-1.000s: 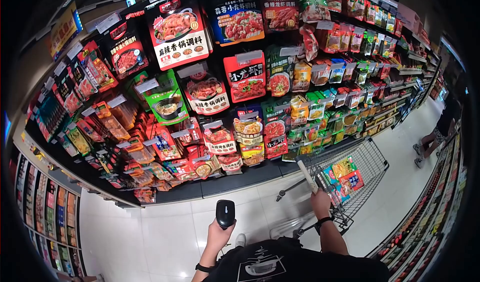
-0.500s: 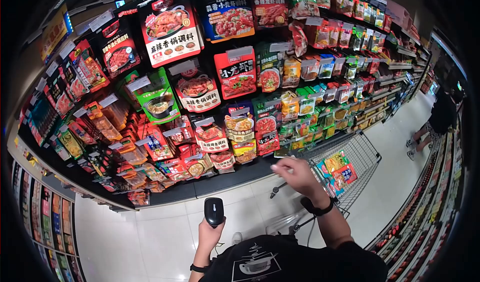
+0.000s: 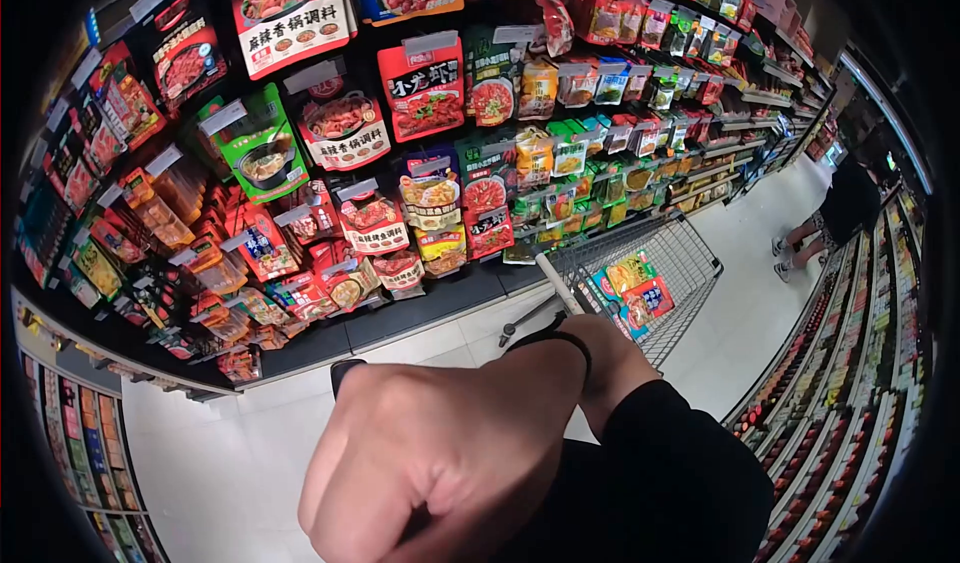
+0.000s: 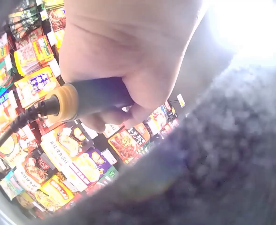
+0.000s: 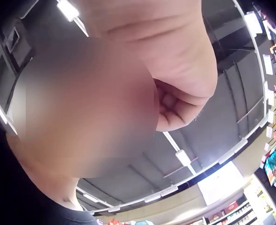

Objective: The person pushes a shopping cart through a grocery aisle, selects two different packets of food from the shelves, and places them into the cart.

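Observation:
My left hand (image 4: 128, 42) grips the black handle of a corded handheld scanner (image 4: 100, 96); a pale orange ring and a dark cable (image 4: 20, 124) show at its end. In the head view only the dark tip of the scanner (image 3: 345, 371) peeks out, the left hand itself being hidden behind my right. Raised close to the head camera, my right hand (image 3: 420, 453) has its fingers curled in, with nothing seen in them. The right wrist view has this curled hand (image 5: 175, 61) up near my head, against the ceiling.
Ahead, a tall shelf wall carries hanging seasoning pouches (image 3: 425, 88) in many colours. A wire shopping cart (image 3: 695, 273) with several packets (image 3: 635, 288) inside stands at the right, on the tiled floor (image 3: 240, 463). Another person (image 3: 850, 203) stands farther down the aisle, beside shelves (image 3: 850, 403) along the right.
My right hand has let go of the cart handle and come up, curled, close to the head camera. The head view has tilted down and turned slightly right.

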`<state>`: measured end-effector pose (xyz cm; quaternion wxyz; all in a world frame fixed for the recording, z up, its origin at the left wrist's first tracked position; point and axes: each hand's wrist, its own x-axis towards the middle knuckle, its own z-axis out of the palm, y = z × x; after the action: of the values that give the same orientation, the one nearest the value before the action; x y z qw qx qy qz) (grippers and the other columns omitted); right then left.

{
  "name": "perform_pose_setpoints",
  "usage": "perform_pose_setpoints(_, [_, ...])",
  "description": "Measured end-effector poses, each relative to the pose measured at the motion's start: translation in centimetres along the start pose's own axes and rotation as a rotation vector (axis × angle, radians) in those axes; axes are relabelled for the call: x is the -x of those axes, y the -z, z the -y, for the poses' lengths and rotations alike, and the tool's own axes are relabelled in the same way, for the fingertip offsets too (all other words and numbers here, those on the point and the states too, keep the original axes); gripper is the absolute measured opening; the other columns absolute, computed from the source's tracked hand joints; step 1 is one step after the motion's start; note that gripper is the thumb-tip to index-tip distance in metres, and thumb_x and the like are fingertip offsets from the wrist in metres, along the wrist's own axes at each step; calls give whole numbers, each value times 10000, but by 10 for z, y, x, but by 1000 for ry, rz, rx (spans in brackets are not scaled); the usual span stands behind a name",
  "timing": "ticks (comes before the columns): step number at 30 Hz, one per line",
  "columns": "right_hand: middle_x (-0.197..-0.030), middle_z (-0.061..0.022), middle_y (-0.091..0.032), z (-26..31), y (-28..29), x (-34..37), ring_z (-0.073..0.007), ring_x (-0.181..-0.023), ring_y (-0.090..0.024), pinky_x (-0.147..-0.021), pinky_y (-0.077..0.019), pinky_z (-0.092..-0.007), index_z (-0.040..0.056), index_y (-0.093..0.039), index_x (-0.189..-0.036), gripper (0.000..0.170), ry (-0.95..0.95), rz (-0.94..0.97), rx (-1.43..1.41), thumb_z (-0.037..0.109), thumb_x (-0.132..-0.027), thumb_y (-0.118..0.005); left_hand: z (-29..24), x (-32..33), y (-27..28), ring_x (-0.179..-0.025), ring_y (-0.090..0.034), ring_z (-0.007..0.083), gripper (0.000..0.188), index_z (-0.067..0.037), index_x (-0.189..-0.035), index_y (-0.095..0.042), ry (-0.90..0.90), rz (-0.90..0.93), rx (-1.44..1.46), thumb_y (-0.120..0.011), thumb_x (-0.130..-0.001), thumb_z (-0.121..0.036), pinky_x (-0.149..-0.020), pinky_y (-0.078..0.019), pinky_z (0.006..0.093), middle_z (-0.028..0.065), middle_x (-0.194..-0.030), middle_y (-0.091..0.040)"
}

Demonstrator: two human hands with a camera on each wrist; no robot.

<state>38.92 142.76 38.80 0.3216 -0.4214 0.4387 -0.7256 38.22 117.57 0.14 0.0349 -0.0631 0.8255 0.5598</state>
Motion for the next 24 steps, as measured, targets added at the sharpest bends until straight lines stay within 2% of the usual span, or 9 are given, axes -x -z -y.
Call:
perform_pose_setpoints(1, [-601,-57,-615,-16,-3,-2,-161,-561,-553,-535,-392,-347,8,-724,-678,422,125,15,6,275,-945,-913,2,1,2,-770,-670,116,260,-9,-1075,-725,6,-12,1,-885,-928,-150,-728,-556,332,63,-837,-760])
perform_pose_setpoints(4, [-580,-53,-590,-32,-4,-10,-167,-530,-532,-516,-378,-350,25,-694,-639,446,258,65,66,275,-920,-934,4,4,7,-753,-661,112,253,-13,-1067,-719,30,-39,8,-884,-929,-146,-711,-548,327,56,-821,-748])
perform_pose_setpoints(8, [-552,-34,-584,-33,-15,-15,-156,-482,-518,-474,-364,-346,52,-688,-623,455,254,112,89,292,-928,-926,9,6,10,-729,-650,106,244,-18,-1056,-712,44,-68,12,-882,-931,-142,-688,-537,322,46,-800,-732])
perform_pose_setpoints(13, [-539,5,-593,2,-20,-22,-113,-454,-510,-439,-349,-332,69,-678,-612,467,-177,191,137,311,-921,-931,15,9,13,-700,-636,98,235,-25,-1043,-703,55,-92,19,-880,-934,-136,-659,-524,314,33,-775,-712])
perform_pose_setpoints(17, [-541,5,-591,3,-16,-18,-100,-455,-504,-439,-346,-326,55,-661,-605,481,-144,183,140,291,-933,-924,16,12,13,-676,-625,92,229,-31,-1032,-696,60,-93,19,-878,-936,-132,-636,-514,309,23,-754,-696])
perform_pose_setpoints(19, [-538,0,-583,-12,-17,-19,-98,-455,-497,-439,-344,-324,43,-656,-606,484,89,127,124,266,-956,-905,18,14,16,-664,-619,89,226,-34,-1026,-693,67,-98,16,-877,-937,-129,-625,-508,306,18,-744,-688])
perform_pose_setpoints(20, [-537,-2,-579,-41,-18,-16,-96,-456,-496,-439,-343,-324,36,-654,-609,485,354,79,99,255,-971,-893,19,15,17,-659,-616,88,225,-35,-1024,-691,70,-102,13,-877,-938,-128,-619,-506,304,15,-738,-684])
perform_pose_setpoints(22, [-536,-7,-574,-55,-16,-15,-96,-457,-496,-441,-346,-324,26,-653,-617,483,574,54,10,231,-996,-870,23,17,18,-647,-611,85,223,-38,-1018,-687,78,-107,20,-876,-939,-126,-607,-500,301,10,-728,-676])
perform_pose_setpoints(24, [-552,-19,-570,-58,-8,-6,-115,-472,-506,-454,-358,-328,20,-644,-635,466,476,82,-84,203,-1014,-844,25,15,16,-635,-605,82,221,-40,-1013,-684,94,-99,14,-875,-940,-124,-596,-495,299,5,-718,-667])
